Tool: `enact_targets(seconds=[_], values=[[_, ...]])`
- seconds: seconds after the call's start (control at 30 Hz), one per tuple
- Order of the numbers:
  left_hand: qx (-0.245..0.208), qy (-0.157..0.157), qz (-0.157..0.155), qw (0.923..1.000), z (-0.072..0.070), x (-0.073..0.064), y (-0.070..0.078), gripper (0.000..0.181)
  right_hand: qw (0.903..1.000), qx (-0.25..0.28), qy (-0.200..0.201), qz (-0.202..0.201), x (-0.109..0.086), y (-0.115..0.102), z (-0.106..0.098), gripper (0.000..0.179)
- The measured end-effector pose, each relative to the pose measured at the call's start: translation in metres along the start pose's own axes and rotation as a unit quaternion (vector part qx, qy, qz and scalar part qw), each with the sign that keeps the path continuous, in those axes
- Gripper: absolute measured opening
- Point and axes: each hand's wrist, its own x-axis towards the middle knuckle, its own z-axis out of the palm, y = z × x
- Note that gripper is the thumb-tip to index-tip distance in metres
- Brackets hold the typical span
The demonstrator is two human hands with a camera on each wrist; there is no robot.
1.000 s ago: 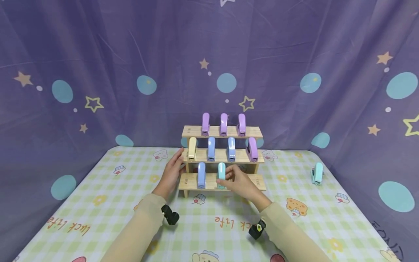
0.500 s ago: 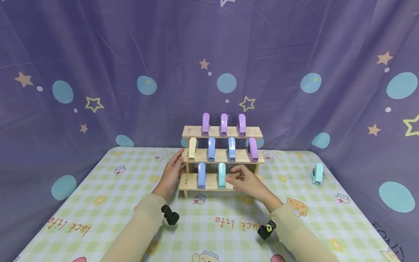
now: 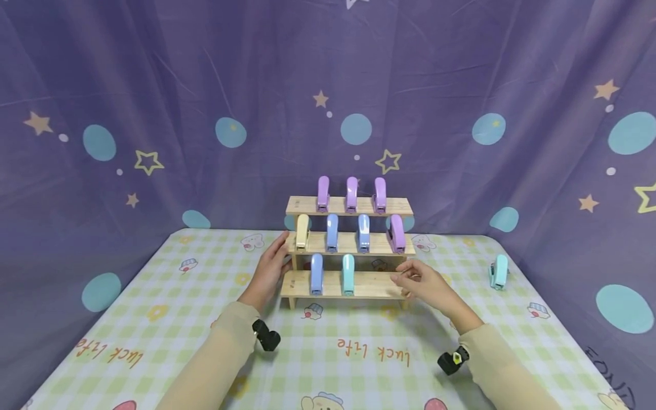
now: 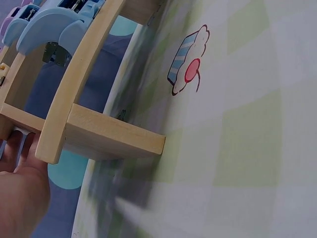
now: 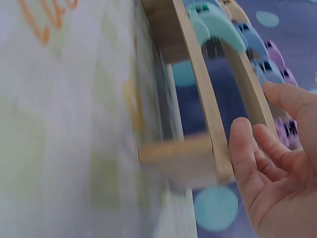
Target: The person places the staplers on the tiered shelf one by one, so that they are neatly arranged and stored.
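Note:
A three-tier wooden rack (image 3: 376, 287) holds several small staplers, all standing upright. On its bottom tier stand a blue stapler (image 3: 316, 274) and a mint stapler (image 3: 348, 274). A cream stapler (image 3: 302, 232), two blue ones and a purple stapler (image 3: 396, 233) line the middle tier. My left hand (image 3: 267, 270) rests its extended fingers against the rack's left side; the left wrist view shows the fingertips partly hidden behind the wood. Holding nothing, my right hand (image 3: 424, 285) is at the right end of the bottom tier, its fingers loosely bent.
Three purple staplers stand on the top tier (image 3: 298, 205). Another mint stapler (image 3: 499, 272) is apart on the checked tablecloth (image 3: 179, 319), near the right edge. A purple patterned curtain (image 3: 287, 74) hangs behind the table.
My right hand has let go of the mint stapler on the bottom tier and moved right to the rack's end. The left hand and the staplers have kept their places.

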Motion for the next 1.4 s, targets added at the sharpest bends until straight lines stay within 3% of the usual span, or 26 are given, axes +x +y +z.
enact_targets(seconds=[0.53, 0.67, 0.87, 1.17, 1.3, 1.4], values=[[-0.008, 0.002, 0.002, 1.0000, 0.000, 0.000, 0.001, 0.051, 0.9920, -0.086, 0.088, 0.030, -0.021, 0.033, -0.078, 0.054], [-0.013, 0.001, 0.006, 0.9999, 0.000, 0.000, 0.000, 0.051, 0.9844, -0.119, 0.124, 0.038, -0.026, 0.043, -0.094, 0.054], [-0.013, 0.000, 0.005, 0.9999, 0.001, -0.001, 0.000, 0.051, 0.9634, -0.175, 0.190, 0.073, -0.031, 0.061, -0.117, 0.058], [-0.013, 0.002, 0.004, 0.9999, 0.001, 0.000, -0.001, 0.050, 0.9338, -0.159, 0.287, 0.142, -0.033, 0.089, -0.143, 0.056], [-0.013, 0.003, 0.004, 0.9999, 0.001, -0.001, 0.000, 0.050, 0.9283, -0.111, 0.309, 0.174, -0.035, 0.100, -0.149, 0.061], [-0.010, 0.003, 0.004, 0.9999, 0.001, -0.001, -0.001, 0.050, 0.9298, -0.070, 0.313, 0.181, -0.035, 0.106, -0.152, 0.063]])
